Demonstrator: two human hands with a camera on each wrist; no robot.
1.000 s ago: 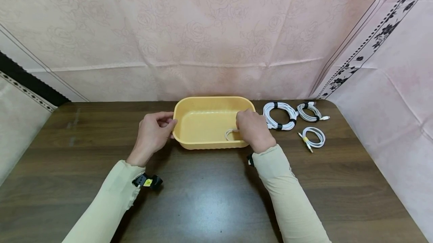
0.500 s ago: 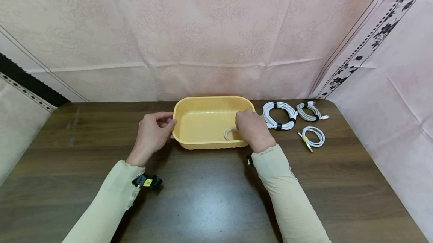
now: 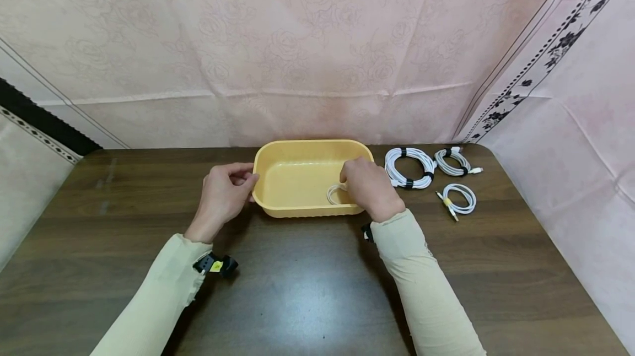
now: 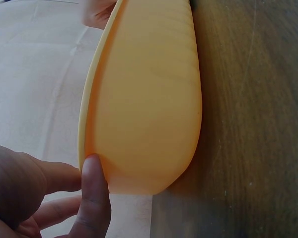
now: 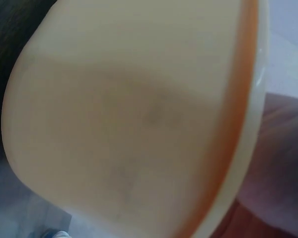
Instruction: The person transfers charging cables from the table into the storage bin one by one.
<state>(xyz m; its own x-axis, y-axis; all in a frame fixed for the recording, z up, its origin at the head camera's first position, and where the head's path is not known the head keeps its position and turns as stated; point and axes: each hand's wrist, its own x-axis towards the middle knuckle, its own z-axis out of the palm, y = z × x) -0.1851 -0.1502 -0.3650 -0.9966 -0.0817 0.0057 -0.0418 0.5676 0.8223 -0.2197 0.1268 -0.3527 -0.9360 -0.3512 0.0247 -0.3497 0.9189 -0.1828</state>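
A yellow plastic tub (image 3: 312, 144) stands on the dark wooden table. My left hand (image 3: 225, 190) grips its left rim; in the left wrist view the thumb (image 4: 94, 198) presses the tub's outer wall (image 4: 149, 99). My right hand (image 3: 364, 185) reaches over the tub's right side and pinches a small coiled white cable (image 3: 333, 195) just above the tub's floor. Most of that coil is hidden under the hand. The right wrist view is filled by the blurred tub wall (image 5: 129, 114), with part of the hand (image 5: 278, 163) at its right.
Three more coiled white cables lie right of the tub: a large one with black ties (image 3: 409, 167), a smaller one (image 3: 452, 162) behind it, and one with a yellow tie (image 3: 458, 200). Pink cloth hangs behind and to the right.
My right hand has shifted slightly left and deeper into the tub, carrying the small cable coil with it. The left hand and the tub have stayed put.
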